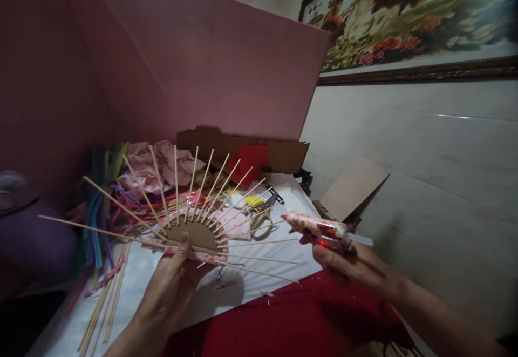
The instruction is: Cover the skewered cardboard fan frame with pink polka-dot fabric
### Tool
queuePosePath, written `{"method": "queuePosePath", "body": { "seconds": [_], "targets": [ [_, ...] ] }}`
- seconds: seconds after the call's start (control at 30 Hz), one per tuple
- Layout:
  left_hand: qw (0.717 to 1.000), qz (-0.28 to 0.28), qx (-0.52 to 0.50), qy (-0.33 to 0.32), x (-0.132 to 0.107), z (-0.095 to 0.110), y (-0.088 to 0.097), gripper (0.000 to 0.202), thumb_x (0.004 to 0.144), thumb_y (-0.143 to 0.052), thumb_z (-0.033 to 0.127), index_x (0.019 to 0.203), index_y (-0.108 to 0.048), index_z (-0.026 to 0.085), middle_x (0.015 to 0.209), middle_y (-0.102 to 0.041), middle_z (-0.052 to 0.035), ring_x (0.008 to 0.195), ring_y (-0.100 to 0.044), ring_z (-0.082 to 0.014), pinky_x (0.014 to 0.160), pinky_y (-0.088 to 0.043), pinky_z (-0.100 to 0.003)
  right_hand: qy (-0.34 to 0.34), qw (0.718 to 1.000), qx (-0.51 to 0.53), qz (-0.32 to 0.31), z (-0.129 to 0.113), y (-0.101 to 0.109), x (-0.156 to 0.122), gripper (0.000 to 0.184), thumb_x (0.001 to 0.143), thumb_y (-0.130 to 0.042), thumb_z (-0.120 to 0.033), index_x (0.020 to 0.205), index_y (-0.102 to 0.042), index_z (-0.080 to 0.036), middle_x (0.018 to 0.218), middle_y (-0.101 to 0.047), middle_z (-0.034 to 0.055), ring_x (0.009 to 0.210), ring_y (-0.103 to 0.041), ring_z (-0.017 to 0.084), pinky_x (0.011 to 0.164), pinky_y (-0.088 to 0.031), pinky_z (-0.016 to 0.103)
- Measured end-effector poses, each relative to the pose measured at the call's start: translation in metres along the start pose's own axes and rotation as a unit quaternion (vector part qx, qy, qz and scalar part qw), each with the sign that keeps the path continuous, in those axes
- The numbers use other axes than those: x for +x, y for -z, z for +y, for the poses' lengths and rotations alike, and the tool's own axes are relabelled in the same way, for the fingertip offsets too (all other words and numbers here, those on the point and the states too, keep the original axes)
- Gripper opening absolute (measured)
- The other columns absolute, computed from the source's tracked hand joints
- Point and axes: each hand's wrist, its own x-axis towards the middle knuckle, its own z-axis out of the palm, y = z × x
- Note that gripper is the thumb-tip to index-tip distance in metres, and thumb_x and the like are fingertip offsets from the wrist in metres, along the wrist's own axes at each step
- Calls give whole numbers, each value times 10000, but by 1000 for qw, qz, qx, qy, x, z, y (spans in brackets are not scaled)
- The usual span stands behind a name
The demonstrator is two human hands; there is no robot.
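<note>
- Half-round cardboard piece [198, 238], one, with a patterned pink edging and thin wooden sticks [175, 179] fanned out around it; held tilted above the bench [279, 250], left of centre.
- Left hand [174, 273], fingers clamped on the cardboard at its straight lower edge, thumb on the front face, the rest behind or beneath.
- Right hand [343, 262], fingers wrapped around a glue gun [318, 227], a red light lit on its body; whether the trigger was pressed could not be told.
- Glue nozzle [284, 217], pointed leftward, just beside the right-hand stick tips.
- Pale glue stick [362, 240], projecting from the rear of the gun.
- Scissors [266, 212], lying beyond the sticks; loose sticks [110, 292], on the left of the bench; red cloth [259, 324], along the near edge.
- Hazard, judged: with the gun apparently powered, a drip could have marked the sticks or the red cloth, and a stray swing could have burnt the left hand.
- Hazard, judged: the one-handed grip at the lower edge could have let the piece tip; a knock from the nozzle could have twisted outer sticks loose, especially if their glue was soft.
</note>
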Motion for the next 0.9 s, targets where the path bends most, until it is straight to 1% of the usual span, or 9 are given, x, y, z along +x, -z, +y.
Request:
{"method": "queuePosePath", "body": {
  "seconds": [0.1, 0.23, 0.33, 0.43, 0.53, 0.6, 0.7, 0.77, 0.9],
  "targets": [
    [1000, -25, 5, 9, -2, -1, 0, 163, 639, -757, 237, 625, -648, 117, 635, -691, -40, 589, -649, -190, 638, -570, -396, 19, 995, 14, -100, -16, -17, 4, 269, 804, -527, -494, 761, -590, -236, 561, -429, -12, 520, -392, 137, 460, -318, 251],
    [998, -46, 39, 7, -5, -5, -2, 187, 631, -762, 222, 586, -619, 109, 583, -648, -24, 583, -626, -170, 618, -560, -351, 6, 983, 44, -177, -31, -37, 10, 417, 829, -467, -548, 597, -431, -203, 481, -316, -58, 433, -288, 82, 399, -214, 225],
    [998, -47, 50, 4, -5, -9, -2, 196, 645, -749, 218, 574, -595, 120, 563, -617, -7, 585, -608, -155, 612, -549, -326, 10, 974, 52, -220, -36, -46, 14, 467, 832, -444, -579, 572, -376, -196, 459, -301, -68, 409, -283, 61, 383, -208, 209],
    [998, -49, 48, 1, -6, -12, -1, 178, 657, -727, 189, 578, -580, 127, 561, -603, 0, 581, -601, -152, 609, -540, -325, 2, 972, 69, -225, -39, -54, 19, 471, 803, -469, -610, 613, -411, -183, 463, -321, -72, 404, -297, 53, 374, -229, 194],
    [998, -47, 29, -3, -7, -13, -2, 157, 642, -722, 155, 591, -575, 131, 547, -590, 12, 548, -586, -138, 590, -533, -317, -49, 964, 149, -216, -46, -62, 22, 486, 764, -495, -645, 735, -504, -159, 488, -384, -66, 368, -312, 48, 340, -232, 191],
    [999, -44, 21, -1, -8, -12, -3, 132, 641, -716, 141, 618, -587, 132, 555, -596, 16, 542, -581, -131, 588, -534, -318, -88, 948, 227, -204, -54, -66, 20, 470, 751, -540, -621, 826, -528, -158, 520, -399, -70, 363, -300, 39, 330, -225, 183],
    [999, -48, 10, 13, -10, -9, -4, 108, 661, -704, 148, 627, -604, 126, 580, -623, -3, 578, -596, -141, 620, -540, -338, -121, 923, 304, -201, -65, -67, 14, 381, 745, -619, -529, 792, -510, -167, 526, -359, -83, 387, -256, 28, 342, -205, 165],
    [998, -64, 0, 21, -10, -7, -4, 118, 684, -694, 172, 613, -615, 121, 588, -641, -23, 625, -617, -163, 690, -541, -381, -131, 924, 296, -205, -67, -66, 8, 363, 754, -612, -519, 801, -514, -173, 520, -361, -81, 389, -264, 34, 340, -204, 165],
    [995, -99, -1, 19, -9, -5, 0, 145, 730, -667, 217, 628, -645, 115, 662, -692, -61, 740, -657, -205, 826, -508, -425, -101, 964, 151, -192, -60, -65, 3, 462, 749, -535, -624, 824, -537, -168, 504, -410, -58, 397, -345, 65, 362, -268, 192]
  ]
}}
